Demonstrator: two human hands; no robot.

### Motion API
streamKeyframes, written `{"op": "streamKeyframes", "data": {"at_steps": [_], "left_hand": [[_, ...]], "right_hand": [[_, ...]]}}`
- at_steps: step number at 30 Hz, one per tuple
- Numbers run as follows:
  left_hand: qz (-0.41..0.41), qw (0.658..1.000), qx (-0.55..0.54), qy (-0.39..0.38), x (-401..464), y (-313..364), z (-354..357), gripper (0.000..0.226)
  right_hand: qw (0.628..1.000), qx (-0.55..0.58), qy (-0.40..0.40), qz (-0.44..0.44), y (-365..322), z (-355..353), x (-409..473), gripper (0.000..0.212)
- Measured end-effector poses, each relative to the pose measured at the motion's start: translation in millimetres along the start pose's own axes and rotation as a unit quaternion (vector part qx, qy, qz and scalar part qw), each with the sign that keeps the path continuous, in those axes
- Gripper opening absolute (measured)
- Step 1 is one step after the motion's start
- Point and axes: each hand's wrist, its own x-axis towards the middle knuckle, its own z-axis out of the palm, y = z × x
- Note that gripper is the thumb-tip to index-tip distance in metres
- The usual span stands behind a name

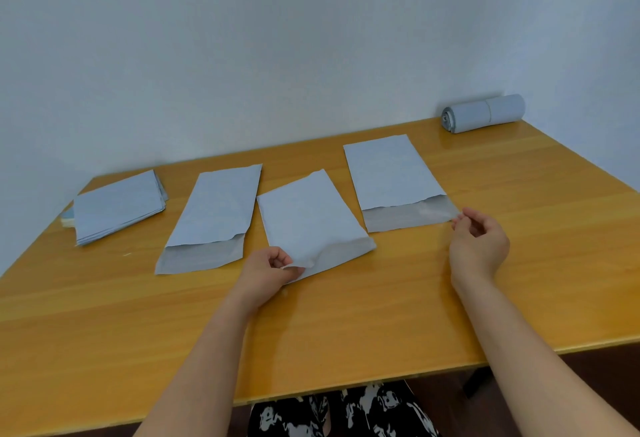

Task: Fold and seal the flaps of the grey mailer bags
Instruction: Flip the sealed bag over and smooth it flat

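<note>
Three grey mailer bags lie side by side on the wooden table (346, 326). The left bag (214, 208) and the right bag (391, 173) have their darker flaps open toward me. The middle bag (308, 215) lies tilted, and my left hand (270, 274) pinches its near left corner, where the edge curls up. My right hand (479, 242) pinches the near right corner of the right bag's flap (408, 217), where a clear strip seems to lift off.
A stack of several grey mailers (117, 206) lies at the table's far left. A roll of grey mailers (483, 113) rests at the far right corner against the white wall. The table's near edge runs just above my lap.
</note>
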Motion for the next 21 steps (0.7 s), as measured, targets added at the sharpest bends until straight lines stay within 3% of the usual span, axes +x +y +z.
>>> {"op": "streamKeyframes", "data": {"at_steps": [5, 8, 10, 18, 21], "left_hand": [[-0.003, 1.0, -0.002, -0.001, 0.8, -1.3, 0.3, 0.027], [-0.002, 1.0, 0.001, -0.001, 0.6, -1.0, 0.0, 0.025], [-0.001, 1.0, -0.002, -0.003, 0.4, -0.8, 0.2, 0.024], [0.001, 1.0, -0.006, -0.006, 0.2, -1.7, -0.5, 0.027], [0.007, 1.0, -0.01, -0.008, -1.0, -2.3, -1.4, 0.025]], "right_hand": [[0.993, -0.116, -0.033, -0.016, 1.7, -7.7, 14.9, 0.026], [0.957, -0.279, -0.045, -0.06, -1.2, -10.0, 20.3, 0.031], [0.944, -0.322, -0.046, -0.062, -8.4, -12.0, 17.3, 0.03], [0.944, -0.25, -0.028, -0.212, -17.3, -5.0, -4.5, 0.036], [0.941, -0.169, -0.13, -0.264, -18.3, 6.2, -21.9, 0.039]]}}
